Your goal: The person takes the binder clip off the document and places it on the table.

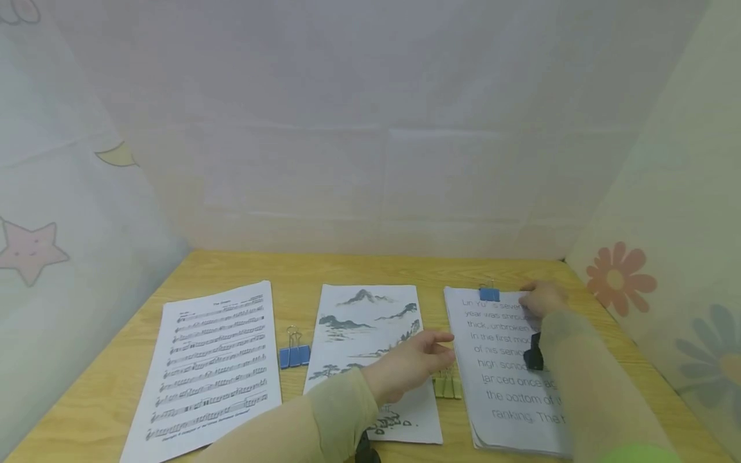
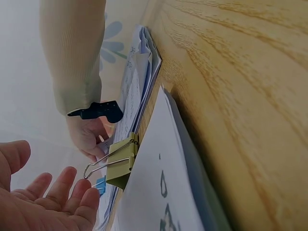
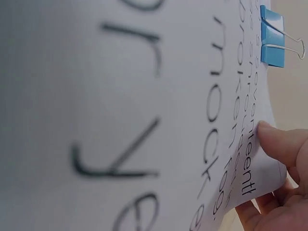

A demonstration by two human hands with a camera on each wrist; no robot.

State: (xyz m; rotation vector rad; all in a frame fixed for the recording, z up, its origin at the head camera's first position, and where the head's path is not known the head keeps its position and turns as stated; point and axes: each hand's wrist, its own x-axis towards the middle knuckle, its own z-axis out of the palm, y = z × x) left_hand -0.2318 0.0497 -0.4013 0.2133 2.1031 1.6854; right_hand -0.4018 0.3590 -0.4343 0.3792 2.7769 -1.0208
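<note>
At the right lies a stack of printed text sheets (image 1: 503, 386) with a blue binder clip (image 1: 489, 294) on its top edge. My right hand (image 1: 544, 298) pinches the stack's top right corner; in the right wrist view the thumb (image 3: 279, 142) lies over the print and the other fingers are behind the paper. Above the ink landscape sheets (image 1: 361, 334) is my left hand (image 1: 408, 365), its fingers loosely extended toward the text stack's left side and holding nothing. Below those fingertips a yellow-green binder clip (image 2: 120, 163) stands between the two stacks.
Sheet music (image 1: 217, 366) lies at the left of the wooden table (image 1: 301, 267). Another blue binder clip (image 1: 294, 355) sits between it and the landscape sheets. Pale cloth walls (image 1: 382, 161) enclose the table at the back and sides.
</note>
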